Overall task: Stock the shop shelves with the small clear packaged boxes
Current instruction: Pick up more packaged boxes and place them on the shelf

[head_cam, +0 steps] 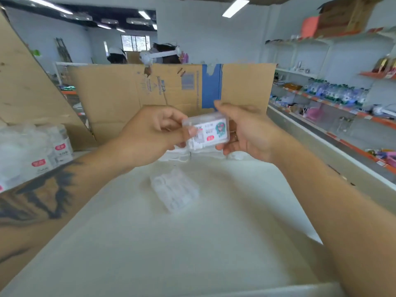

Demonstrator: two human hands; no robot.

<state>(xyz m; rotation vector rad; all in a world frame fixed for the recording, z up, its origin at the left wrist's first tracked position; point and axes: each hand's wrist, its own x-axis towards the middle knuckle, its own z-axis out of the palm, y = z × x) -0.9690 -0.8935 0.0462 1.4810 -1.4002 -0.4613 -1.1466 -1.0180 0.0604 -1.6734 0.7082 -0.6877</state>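
Between both hands (154,133) (249,130), pinched at each end, sits the clear box (206,131).

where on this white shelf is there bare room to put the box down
Bare: the wide near stretch of the shelf, between the forearms, nearer than the lone clear pack. Crowded: the left stack and the far row under the held box, gripped by both left hand and right hand.

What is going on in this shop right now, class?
A person holds one small clear plastic box with a printed label between both hands: the left hand pinches its left end and the right hand grips its right side. Below them a blurred clear packet lies on a pale white surface in front of upright brown cardboard flaps. The shop shelves stand to the right.
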